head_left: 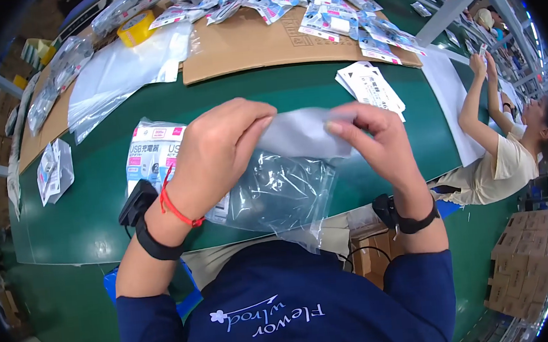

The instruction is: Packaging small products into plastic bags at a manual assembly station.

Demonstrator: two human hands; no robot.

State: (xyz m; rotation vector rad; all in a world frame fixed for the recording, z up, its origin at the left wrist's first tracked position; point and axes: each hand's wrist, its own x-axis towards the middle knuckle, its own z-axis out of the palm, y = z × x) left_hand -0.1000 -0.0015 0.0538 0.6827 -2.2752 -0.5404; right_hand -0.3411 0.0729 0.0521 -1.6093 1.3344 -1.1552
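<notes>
Grey-white slip (300,136) pinched btwn L hand (219,140) & R hand (378,134). Best hold evenly taut, w/o snagging clear plastic bag (282,193) just body-side of grip.

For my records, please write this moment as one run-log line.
left hand: holds pale sheet; right hand: holds same sheet; nearer body: clear bag; farther: cardboard

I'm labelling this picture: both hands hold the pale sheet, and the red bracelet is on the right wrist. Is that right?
Wrong side: the head view shows the red bracelet on the left wrist. The left hand and right hand do hold the pale sheet.
</notes>
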